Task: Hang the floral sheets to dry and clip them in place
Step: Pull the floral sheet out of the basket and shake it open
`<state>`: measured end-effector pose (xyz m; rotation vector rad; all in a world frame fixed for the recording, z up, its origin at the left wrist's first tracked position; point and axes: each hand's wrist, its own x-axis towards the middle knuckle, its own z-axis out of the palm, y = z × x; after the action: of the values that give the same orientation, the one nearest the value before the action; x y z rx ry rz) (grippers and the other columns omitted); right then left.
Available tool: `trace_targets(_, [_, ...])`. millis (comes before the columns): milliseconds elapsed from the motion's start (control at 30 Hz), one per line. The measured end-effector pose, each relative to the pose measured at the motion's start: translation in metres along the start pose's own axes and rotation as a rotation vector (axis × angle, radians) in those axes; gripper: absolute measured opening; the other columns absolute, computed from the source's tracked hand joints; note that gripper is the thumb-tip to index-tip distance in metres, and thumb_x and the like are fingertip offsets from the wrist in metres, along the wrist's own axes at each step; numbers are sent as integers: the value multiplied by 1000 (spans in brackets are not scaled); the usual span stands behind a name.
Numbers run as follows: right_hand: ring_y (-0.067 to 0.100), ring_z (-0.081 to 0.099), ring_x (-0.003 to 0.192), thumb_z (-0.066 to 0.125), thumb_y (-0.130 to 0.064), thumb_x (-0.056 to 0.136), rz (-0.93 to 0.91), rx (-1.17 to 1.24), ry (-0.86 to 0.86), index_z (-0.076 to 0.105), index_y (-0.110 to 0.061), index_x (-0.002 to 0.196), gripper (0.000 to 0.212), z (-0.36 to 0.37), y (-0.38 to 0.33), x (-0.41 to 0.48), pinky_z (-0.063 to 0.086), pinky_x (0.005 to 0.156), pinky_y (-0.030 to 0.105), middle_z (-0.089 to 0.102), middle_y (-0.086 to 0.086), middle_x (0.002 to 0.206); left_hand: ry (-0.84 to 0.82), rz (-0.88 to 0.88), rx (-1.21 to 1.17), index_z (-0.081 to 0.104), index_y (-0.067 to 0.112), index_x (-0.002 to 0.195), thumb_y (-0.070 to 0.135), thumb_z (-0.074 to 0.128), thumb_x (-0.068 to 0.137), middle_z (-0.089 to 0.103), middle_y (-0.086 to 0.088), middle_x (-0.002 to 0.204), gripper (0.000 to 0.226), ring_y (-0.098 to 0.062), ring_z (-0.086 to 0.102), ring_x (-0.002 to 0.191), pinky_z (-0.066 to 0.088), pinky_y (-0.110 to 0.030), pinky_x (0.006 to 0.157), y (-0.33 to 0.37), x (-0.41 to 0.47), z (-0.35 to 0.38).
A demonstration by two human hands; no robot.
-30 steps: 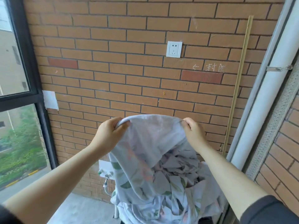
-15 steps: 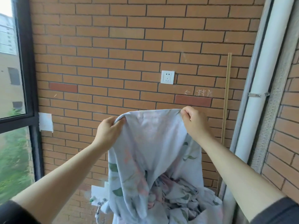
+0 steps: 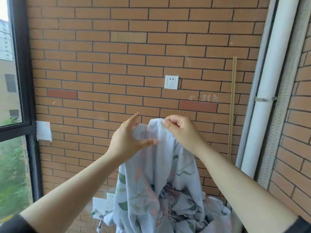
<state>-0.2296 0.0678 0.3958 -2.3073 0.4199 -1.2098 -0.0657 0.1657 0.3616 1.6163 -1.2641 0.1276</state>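
A pale floral sheet (image 3: 159,174) hangs in front of me, its lower part bunched in a heap (image 3: 185,209) at the bottom of the view. My right hand (image 3: 180,130) pinches the bunched top edge of the sheet at chest height. Right beside it, my left hand (image 3: 129,138) has its fingers straight and its thumb spread. The fabric lies in the gap between thumb and fingers, touched rather than gripped. What the heap sits in is hidden by the cloth. I see no line and no clips.
A brick wall (image 3: 134,56) with a white socket (image 3: 171,82) faces me. A thin wooden stick (image 3: 233,106) and a white pipe (image 3: 267,98) stand at the right. A dark window frame (image 3: 23,81) runs down the left. A tap (image 3: 100,221) sits low by the sheet.
My hands have come together, so the spread top edge is now bunched. The left hand has loosened from its grip into straight fingers. The view has tilted upward.
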Motion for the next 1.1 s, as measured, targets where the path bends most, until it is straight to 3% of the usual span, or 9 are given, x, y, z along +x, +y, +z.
trace_targets(100, [6,45,65,54,-20,97,10,45,-29,68,-7,83,24,-1,2,2,38,63,23,54,-1,70,-189,118,-85,51,43,128,42,86,62,59,31,106,74,16,53,99,37,-11,87,6,1,10])
trace_targets(200, [7,53,75,58,-20,95,77,130,3,69,-11,85,17,-10,16,-1,42,72,23,63,-2,79,-204,48,-126,71,21,83,25,74,80,65,12,65,6,-3,66,64,45,-19,68,3,9,12])
trace_targets(333, [11,63,79,75,-14,82,206,233,-134,71,-9,97,17,-23,44,-20,51,73,26,73,4,91,-239,-67,-237,67,9,76,15,64,86,54,7,54,12,-7,54,50,45,-21,63,-7,15,11])
trace_targets(400, [8,61,73,77,-10,77,265,100,-198,70,-14,94,19,-19,64,-30,50,68,25,71,-1,86,-184,-84,-269,65,10,74,14,61,87,55,6,56,14,-8,53,52,46,-22,61,-6,15,17])
trace_targets(500, [12,42,58,63,-12,73,312,-245,-186,61,-15,76,5,-8,105,-49,32,55,28,52,-4,65,-112,-116,-348,62,14,72,14,57,87,53,8,55,16,-7,48,52,42,-19,58,0,15,27])
trace_targets(567, [16,35,55,57,-7,72,406,-326,-119,51,-12,65,11,-3,139,-69,24,53,29,45,-1,59,-80,-122,-356,62,13,74,15,55,87,52,10,53,15,-6,45,51,39,-21,59,-2,16,28])
trace_targets(733, [38,60,75,54,-10,92,614,-285,-94,61,1,73,23,-18,217,-119,35,59,29,63,18,74,32,-138,-218,63,16,73,18,55,87,57,8,55,16,-2,47,49,39,-22,58,-25,18,15])
trace_targets(900, [28,50,74,36,-13,102,529,-55,175,57,7,93,31,-32,175,-89,34,65,31,57,25,88,67,-240,-41,63,13,74,17,53,87,60,2,58,17,-12,50,57,38,-26,57,-48,14,27])
trace_targets(1100, [6,34,55,37,-10,99,241,-98,190,37,-20,62,39,-51,75,-11,27,52,19,38,-7,60,92,-188,-40,62,15,79,14,52,88,62,1,67,14,-12,52,65,39,-24,59,-31,15,43])
